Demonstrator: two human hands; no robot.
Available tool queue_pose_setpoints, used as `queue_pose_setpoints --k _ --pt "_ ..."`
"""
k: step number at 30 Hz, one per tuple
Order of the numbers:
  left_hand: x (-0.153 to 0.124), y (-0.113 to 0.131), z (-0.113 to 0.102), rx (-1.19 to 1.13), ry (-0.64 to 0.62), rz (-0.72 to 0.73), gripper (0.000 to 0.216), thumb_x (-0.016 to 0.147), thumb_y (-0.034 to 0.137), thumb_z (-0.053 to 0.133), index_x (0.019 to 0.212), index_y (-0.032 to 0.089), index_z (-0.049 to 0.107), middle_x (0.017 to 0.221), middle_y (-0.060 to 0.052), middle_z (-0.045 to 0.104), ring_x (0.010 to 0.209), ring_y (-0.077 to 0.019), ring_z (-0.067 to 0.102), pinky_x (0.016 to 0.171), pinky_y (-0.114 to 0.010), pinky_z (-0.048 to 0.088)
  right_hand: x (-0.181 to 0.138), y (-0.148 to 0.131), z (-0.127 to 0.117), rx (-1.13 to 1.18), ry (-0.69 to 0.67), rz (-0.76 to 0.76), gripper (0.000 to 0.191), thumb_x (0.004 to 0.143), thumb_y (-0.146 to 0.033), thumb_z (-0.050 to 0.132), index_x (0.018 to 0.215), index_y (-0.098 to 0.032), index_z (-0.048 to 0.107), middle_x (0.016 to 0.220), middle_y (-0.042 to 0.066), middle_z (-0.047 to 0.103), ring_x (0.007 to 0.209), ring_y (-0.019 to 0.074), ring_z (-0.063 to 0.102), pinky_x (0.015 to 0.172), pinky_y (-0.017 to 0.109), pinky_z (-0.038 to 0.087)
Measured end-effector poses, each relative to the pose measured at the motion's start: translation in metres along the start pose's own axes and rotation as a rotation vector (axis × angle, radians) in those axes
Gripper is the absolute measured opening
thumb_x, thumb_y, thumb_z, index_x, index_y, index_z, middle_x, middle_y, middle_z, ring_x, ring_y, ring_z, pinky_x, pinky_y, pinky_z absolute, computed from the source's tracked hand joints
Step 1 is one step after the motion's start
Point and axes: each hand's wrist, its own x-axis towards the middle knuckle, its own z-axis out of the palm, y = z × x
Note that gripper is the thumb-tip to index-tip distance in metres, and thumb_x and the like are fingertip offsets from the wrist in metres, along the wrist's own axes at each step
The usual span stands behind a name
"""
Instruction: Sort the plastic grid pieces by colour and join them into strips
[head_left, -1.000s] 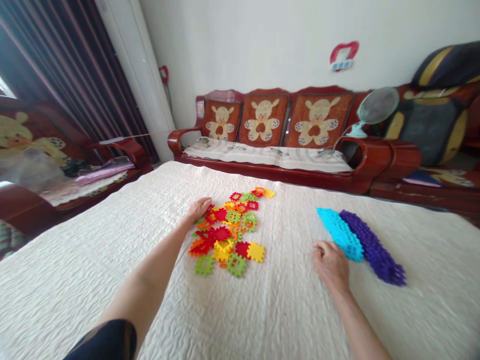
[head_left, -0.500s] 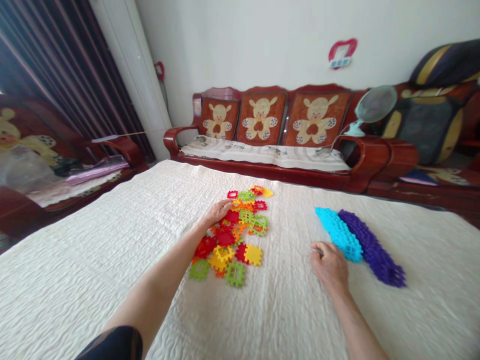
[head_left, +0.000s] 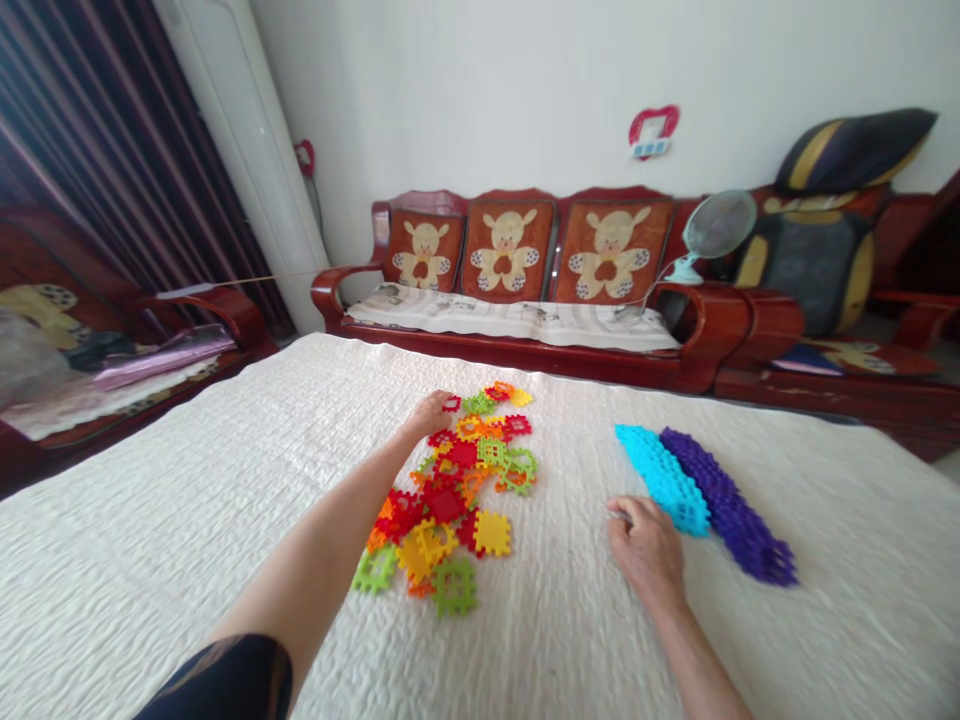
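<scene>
My left hand (head_left: 433,412) is at the far left end of a loose pile of interlocking plastic tiles. Its fingers are closed at the edge of a small red square frame tile (head_left: 452,404), which lies on the quilted cover. Beneath and beside that forearm spread red tiles (head_left: 444,500), yellow tiles (head_left: 493,534), green tiles (head_left: 454,586) and some orange ones. My right hand (head_left: 646,545) rests low over the cover with curled fingers; what they hold, if anything, is hidden. Just beyond it lies a row of joined light-blue tiles (head_left: 664,482), beside a purple row (head_left: 727,505).
The cream quilted cover (head_left: 225,480) spreads under everything. Behind it stands a wooden sofa (head_left: 495,340) with bear-patterned cushions (head_left: 510,245). A small fan (head_left: 716,228) sits by its right armrest. To the left is a wooden armchair (head_left: 240,310).
My left hand has moved away from me, from the pile's edge to the red frame tile. My right hand keeps its curled shape beside the light-blue row. The view has shifted slightly.
</scene>
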Motion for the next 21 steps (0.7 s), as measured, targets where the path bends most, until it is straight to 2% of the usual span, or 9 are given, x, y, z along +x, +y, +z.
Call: queue_pose_setpoints --k 5,12,16,19,21 --pt "0.006 0.004 0.003 0.055 -0.062 -0.015 0.051 0.070 0.012 0.057 0.120 0.021 0.061 0.125 -0.007 0.060 0.116 -0.0202 0.055 0.100 -0.025 0.040 0.000 -0.002 -0.001 0.010 0.008 0.001 0.022 0.071 -0.014 0.043 0.077 -0.020 0.064 0.082 0.006 0.067 0.080 0.0212 0.059 0.077 0.033 0.042" --pt "0.005 0.018 -0.004 0.028 0.009 -0.223 0.037 0.080 0.014 0.046 0.109 0.019 0.068 0.102 -0.009 0.070 0.096 -0.0214 0.064 0.082 -0.027 0.048 0.000 -0.006 -0.003 0.058 -0.005 0.040 0.024 0.070 -0.014 0.041 0.077 -0.019 0.063 0.082 0.006 0.067 0.083 0.0222 0.060 0.080 0.034 0.043" --pt "0.008 0.048 -0.003 -0.083 0.025 -0.208 0.038 0.079 0.015 0.051 0.113 0.019 0.066 0.091 -0.007 0.072 0.085 -0.0181 0.065 0.075 -0.025 0.048 0.001 -0.003 -0.004 0.202 0.072 0.172 0.026 0.072 -0.020 0.040 0.079 -0.019 0.064 0.083 0.007 0.069 0.081 0.0216 0.062 0.076 0.033 0.046" --pt "0.010 0.079 0.007 -0.185 -0.009 -0.139 0.036 0.077 0.019 0.057 0.111 0.019 0.067 0.080 -0.004 0.072 0.072 -0.0147 0.064 0.065 -0.022 0.048 0.001 -0.001 -0.005 0.305 0.146 0.279 0.028 0.075 -0.028 0.040 0.079 -0.018 0.065 0.083 0.008 0.071 0.080 0.0216 0.064 0.074 0.032 0.047" --pt "0.010 0.100 0.016 -0.238 -0.046 -0.078 0.033 0.079 0.023 0.057 0.110 0.019 0.067 0.075 -0.003 0.071 0.064 -0.0120 0.063 0.060 -0.020 0.047 0.002 -0.001 -0.006 0.340 0.132 0.293 0.029 0.075 -0.031 0.040 0.078 -0.018 0.065 0.082 0.008 0.071 0.079 0.0220 0.065 0.075 0.033 0.048"
